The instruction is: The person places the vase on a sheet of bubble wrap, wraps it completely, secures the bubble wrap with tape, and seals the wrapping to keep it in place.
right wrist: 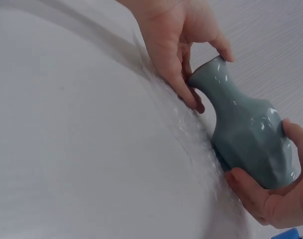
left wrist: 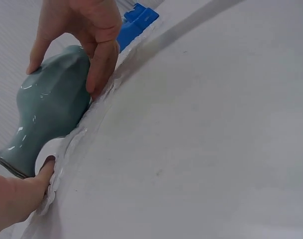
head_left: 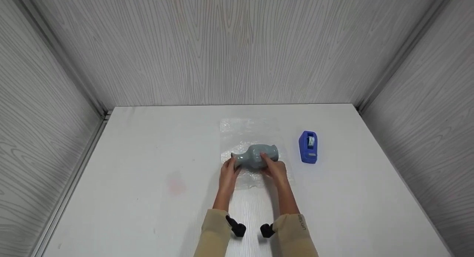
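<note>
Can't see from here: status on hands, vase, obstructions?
Left hand holds vase by its mouth, right hand near its base. Vase sideways over bubble wrap. Tape dispenser off right, not in the way.

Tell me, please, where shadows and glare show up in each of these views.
Head: soft shadows on the table, small glints on the plastic sheet; left wrist: bright highlights on the vase, a shadow band at top; right wrist: highlights on the vase, a dim shadow band at upper left.
</note>
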Tool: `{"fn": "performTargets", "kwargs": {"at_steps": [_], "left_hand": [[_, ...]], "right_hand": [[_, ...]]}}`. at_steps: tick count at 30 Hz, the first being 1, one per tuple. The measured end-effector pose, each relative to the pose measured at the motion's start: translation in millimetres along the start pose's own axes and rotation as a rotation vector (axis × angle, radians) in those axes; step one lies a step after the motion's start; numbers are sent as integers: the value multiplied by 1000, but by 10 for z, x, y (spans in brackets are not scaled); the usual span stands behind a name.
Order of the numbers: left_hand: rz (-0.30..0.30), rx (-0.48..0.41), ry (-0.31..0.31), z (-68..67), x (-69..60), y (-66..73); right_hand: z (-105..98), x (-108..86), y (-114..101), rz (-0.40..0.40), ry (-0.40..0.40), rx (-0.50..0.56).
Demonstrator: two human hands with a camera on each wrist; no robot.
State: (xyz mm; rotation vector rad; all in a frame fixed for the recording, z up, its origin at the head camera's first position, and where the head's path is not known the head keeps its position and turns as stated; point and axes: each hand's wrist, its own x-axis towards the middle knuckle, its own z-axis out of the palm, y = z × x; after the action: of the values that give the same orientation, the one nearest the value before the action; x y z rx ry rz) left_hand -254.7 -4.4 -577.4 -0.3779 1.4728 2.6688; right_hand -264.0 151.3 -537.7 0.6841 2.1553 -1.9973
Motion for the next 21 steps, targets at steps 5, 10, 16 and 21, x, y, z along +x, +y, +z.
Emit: {"fn": "performTargets", "kwargs": {"at_steps": [5, 10, 16, 21], "left_hand": [[-5, 52, 18, 0, 10, -11], [-16, 89, 37, -12, 12, 2], [-12, 122, 41, -1, 20, 33], [-19, 81, 17, 36, 27, 48]], "right_hand": [[-155, 44, 38, -10, -78, -72], [-321, 50, 31, -52, -45, -220], [-400, 109, -37, -218, -24, -364], [-393, 172, -17, -301, -52, -302]]}}
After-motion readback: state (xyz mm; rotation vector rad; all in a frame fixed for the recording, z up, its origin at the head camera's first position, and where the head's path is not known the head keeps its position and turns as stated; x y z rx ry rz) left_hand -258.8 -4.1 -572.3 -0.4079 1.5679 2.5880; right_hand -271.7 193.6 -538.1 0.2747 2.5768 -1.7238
